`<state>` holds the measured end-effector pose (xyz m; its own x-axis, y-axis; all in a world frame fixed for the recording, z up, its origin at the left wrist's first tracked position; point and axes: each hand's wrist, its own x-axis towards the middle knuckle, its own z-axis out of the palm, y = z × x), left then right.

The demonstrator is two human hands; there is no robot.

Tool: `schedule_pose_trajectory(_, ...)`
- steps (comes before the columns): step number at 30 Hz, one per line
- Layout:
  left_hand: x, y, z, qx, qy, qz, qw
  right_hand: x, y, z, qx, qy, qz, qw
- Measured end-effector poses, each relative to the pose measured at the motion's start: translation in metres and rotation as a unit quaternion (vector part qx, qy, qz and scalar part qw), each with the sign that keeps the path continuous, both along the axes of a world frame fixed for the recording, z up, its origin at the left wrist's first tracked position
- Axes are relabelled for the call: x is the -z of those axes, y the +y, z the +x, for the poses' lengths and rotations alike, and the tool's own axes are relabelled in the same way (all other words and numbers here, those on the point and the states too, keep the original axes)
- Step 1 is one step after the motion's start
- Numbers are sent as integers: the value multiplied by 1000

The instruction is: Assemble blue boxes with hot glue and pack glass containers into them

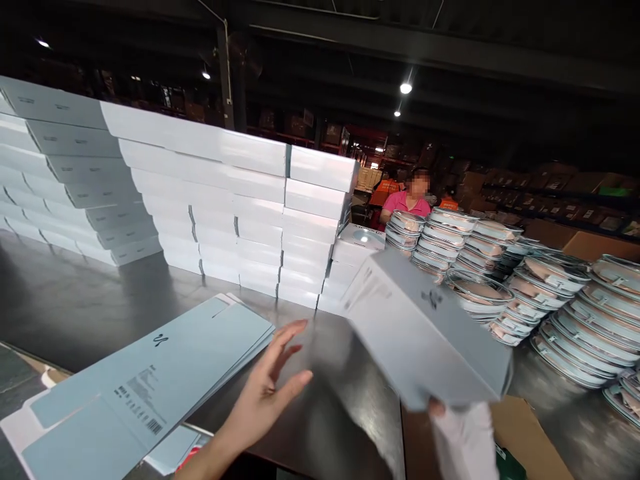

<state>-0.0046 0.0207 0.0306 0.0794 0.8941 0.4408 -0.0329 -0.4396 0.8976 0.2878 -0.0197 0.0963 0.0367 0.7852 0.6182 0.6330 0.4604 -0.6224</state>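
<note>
My left hand (pixel 273 380) is raised over the metal table with its fingers apart and nothing in it. Close beside it lies a stack of flat, unfolded light-blue cartons (pixel 185 373), printed with a logo and a barcode. My right hand (pixel 437 407) grips a folded pale box (pixel 425 333) from below, holding it tilted above the table. Most of that hand is hidden by the box, and the box is blurred by motion. Behind it, a wall of stacked white boxes (pixel 240 213) stands on the table.
Stacks of round glass lids (pixel 545 287) fill the right side of the table (pixel 310 400). An open brown cardboard carton (pixel 525 427) is at the lower right. A person in a pink shirt (pixel 407 203) is beyond the lids. Shelves line the dark background.
</note>
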Motion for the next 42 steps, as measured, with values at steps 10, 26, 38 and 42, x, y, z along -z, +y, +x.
schedule_pose_trajectory(10,10,13,-115,-248,292,80,920,-145,212,-61,118,-261,40,957)
schedule_pose_trajectory(26,-23,32,-189,-422,591,-84,682,-14,-6,-51,-57,-302,229,924)
schedule_pose_trajectory(38,-52,-64,-76,-244,424,319,812,14,-45,-84,-47,-174,-67,981)
schedule_pose_trajectory(42,-30,-72,-58,-218,372,183,884,11,-51,-61,-293,191,-464,814)
